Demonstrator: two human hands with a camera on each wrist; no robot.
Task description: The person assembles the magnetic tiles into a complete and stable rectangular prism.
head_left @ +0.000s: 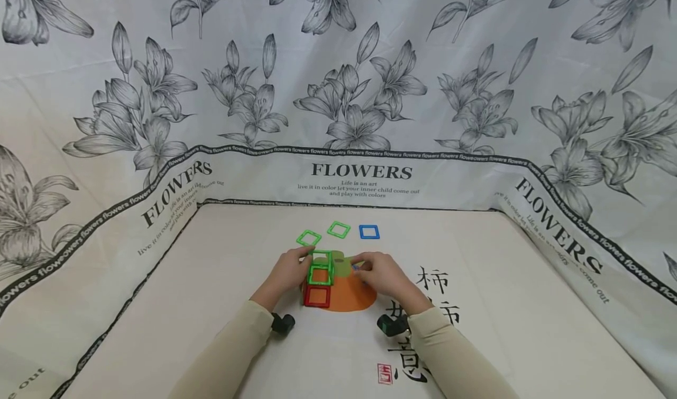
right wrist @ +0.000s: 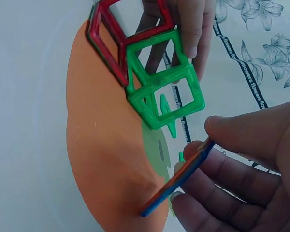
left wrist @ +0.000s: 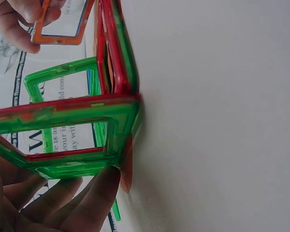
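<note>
Head view: saw a red-and-green tile frame [head_left: 319,284] standing on the table [head_left: 211,264], at the left edge of a printed orange fruit [head_left: 351,294], and touched from outside by the left hand [head_left: 287,271] with relaxed fingers. Saw an orange-and-blue tile [right wrist: 176,182] pinched in the right hand [head_left: 382,274]; farther back, two green tiles [head_left: 335,235], one blue tile [head_left: 370,238].

Joined red and green frames [right wrist: 159,79], orange frame [right wrist: 177,179] (blue showing) tilted, held apart
</note>
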